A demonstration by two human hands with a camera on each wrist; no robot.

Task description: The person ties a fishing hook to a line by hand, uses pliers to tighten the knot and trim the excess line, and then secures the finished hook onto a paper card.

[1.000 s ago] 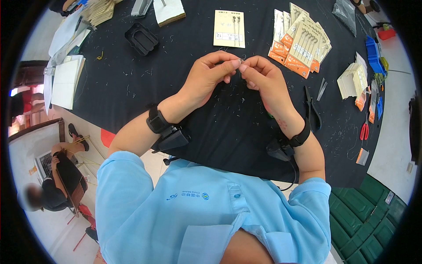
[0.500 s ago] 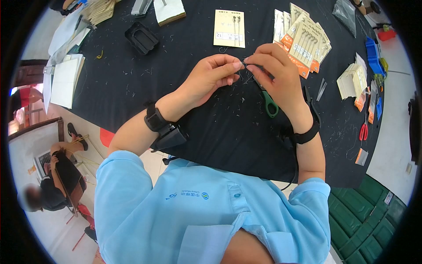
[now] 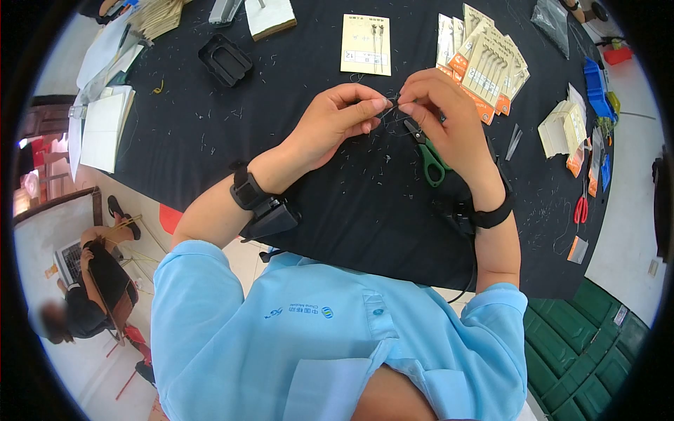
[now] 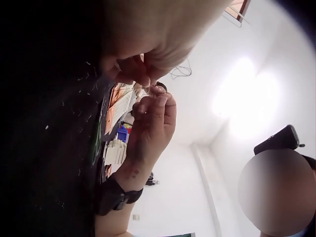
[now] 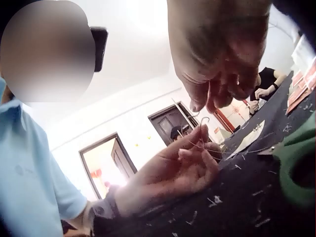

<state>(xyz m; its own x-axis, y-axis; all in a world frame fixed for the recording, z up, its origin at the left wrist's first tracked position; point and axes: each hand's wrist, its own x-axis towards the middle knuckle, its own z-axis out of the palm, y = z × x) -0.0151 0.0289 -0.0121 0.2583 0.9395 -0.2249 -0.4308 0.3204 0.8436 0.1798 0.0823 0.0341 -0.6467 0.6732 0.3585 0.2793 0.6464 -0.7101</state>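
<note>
Thumb and forefinger of my left hand [image 3: 344, 116] pinch a small fishing hook [image 5: 204, 121], whose bend stands up from the fingertips in the right wrist view. Thin fishing line [image 5: 224, 151] trails from it over the black cloth. My right hand [image 3: 446, 119] is close by on the right, thumb and fingertips drawn together on the line; its grip is partly hidden. Below the right hand lie green-handled scissors [image 3: 431, 165], blades toward the fingertips. Beyond the hands is a cream card [image 3: 357, 43] bearing a few snelled hooks.
Several orange-and-cream hook packets [image 3: 484, 67] are fanned out at the back right. A black plastic tray [image 3: 225, 59] sits at the back left, near a white pad [image 3: 105, 133]. Red-handled scissors [image 3: 581, 209] and a cream box [image 3: 562, 132] are on the right. Line scraps litter the black cloth [image 3: 337, 224].
The fingertips were together a second ago; my right hand has since turned and drawn slightly right, uncovering the green scissors. My left hand stays nearly in place.
</note>
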